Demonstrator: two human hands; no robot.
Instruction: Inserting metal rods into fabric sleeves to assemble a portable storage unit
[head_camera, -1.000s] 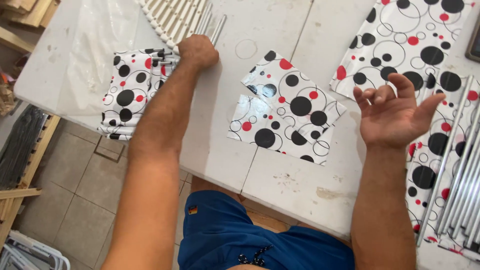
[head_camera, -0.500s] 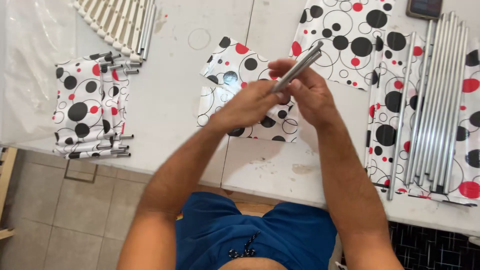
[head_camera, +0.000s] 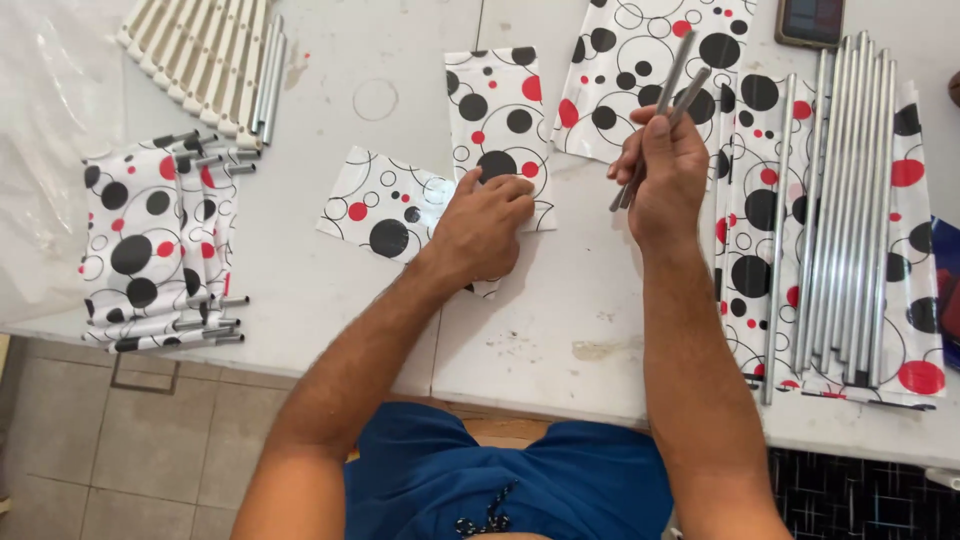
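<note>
My right hand (head_camera: 665, 175) holds two thin grey metal rods (head_camera: 668, 95) upright and tilted, above the white table (head_camera: 560, 330). My left hand (head_camera: 485, 225) rests palm down on a white plastic sheet (head_camera: 495, 110) printed with black and red dots, pressing its near end. A second, smaller dotted piece (head_camera: 375, 205) lies just left of that hand. The hands are about a hand's width apart.
A stack of finished dotted pieces with rods (head_camera: 160, 240) lies at the left edge. Loose metal rods (head_camera: 850, 220) lie on dotted sheets at the right. White slats (head_camera: 200, 55) sit at the far left; a dark phone (head_camera: 812, 20) at the far right.
My left hand left the rods and came down flat on the dotted sheet. My right hand kept the rods and moved right. The view shifted to the left.
</note>
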